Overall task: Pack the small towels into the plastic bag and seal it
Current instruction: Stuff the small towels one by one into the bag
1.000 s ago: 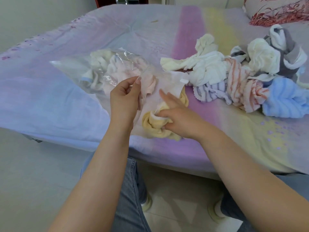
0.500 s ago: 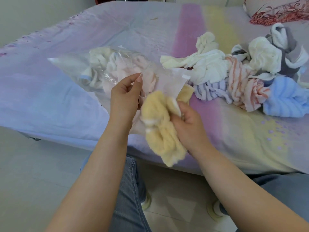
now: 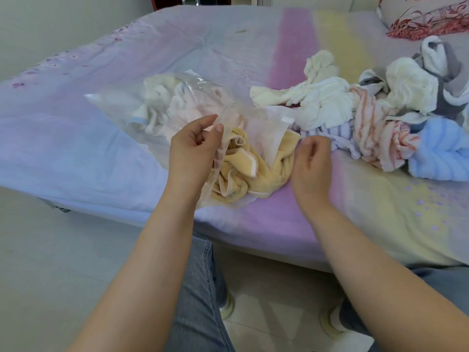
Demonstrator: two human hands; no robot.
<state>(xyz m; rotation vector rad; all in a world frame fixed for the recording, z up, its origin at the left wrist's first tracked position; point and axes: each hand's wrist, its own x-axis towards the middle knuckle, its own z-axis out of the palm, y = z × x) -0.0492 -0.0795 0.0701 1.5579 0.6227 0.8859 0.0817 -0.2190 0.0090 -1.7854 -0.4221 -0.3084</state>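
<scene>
A clear plastic bag lies on the bed with several white and pink small towels inside. My left hand pinches the near edge of the bag's mouth and holds it up. A yellow towel lies crumpled in the mouth, part of it under the bag's far flap. My right hand hovers just right of the yellow towel, fingers loosely curled, holding nothing. A pile of loose small towels in white, striped, grey and blue lies to the right.
The bed has a pastel purple, pink and yellow sheet, and its near edge runs under my forearms. A red-patterned pillow sits at the back right. My knees in jeans and the tiled floor show below.
My right hand lifted the yellow towel, pushed it into the bag's mouth and let go. It now sits to the right of the towel. My left hand kept holding the bag's edge.
</scene>
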